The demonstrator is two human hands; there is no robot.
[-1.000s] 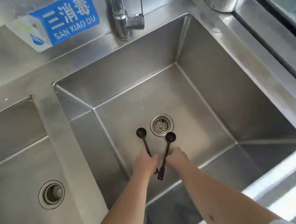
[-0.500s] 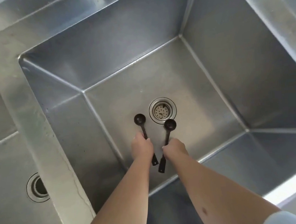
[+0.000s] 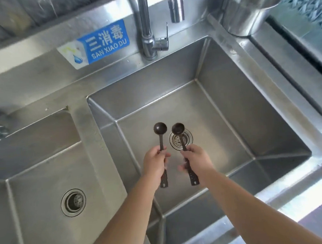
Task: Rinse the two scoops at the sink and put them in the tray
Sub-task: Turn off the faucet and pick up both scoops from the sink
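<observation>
A: Left hand (image 3: 155,165)?
B: Curled round handle of left scoop (image 3: 160,141), gripped about mid-handle. Bowl end forward, tail end poking out below the fist.

A: Right hand (image 3: 196,162)?
B: Pinching right scoop (image 3: 178,129) at mid-handle, thumb and fingers wrapped. Bowl over the drain strainer (image 3: 186,139), not touching it as far as can be told.

A: Location of both?
B: Held up inside the right basin of the sink (image 3: 250,104), side by side, apart, handles roughly parallel. Off the basin floor.

A: Water?
B: None visible from faucet (image 3: 146,27). Spout (image 3: 175,6) well behind the scoops, lever (image 3: 162,43) untouched. Rinse likely not started, judging by dry-looking basin; can't confirm.

A: Tray?
B: Not in view.

A: Handling notes?
B: Dark, thin, probably plastic: light, stiff, no flex expected. Long slim handles, textured lower part with hanging hole at tail. Likely slick once wet, so textured section the better hold. Mid-handle grip fine for turning bowls under a stream. Not fragile, a drop into the basin harmless apart from noise.

A: Next need?
B: One hand to free up for the lever, or both scoops into a single fist. Then bowls under the spout.

A: Other stuff?
B: Blue label (image 3: 107,41) reading SAN XIAO DU on the backsplash, second basin (image 3: 34,149) to the left with own drain, steel container (image 3: 247,7) at top right.
</observation>
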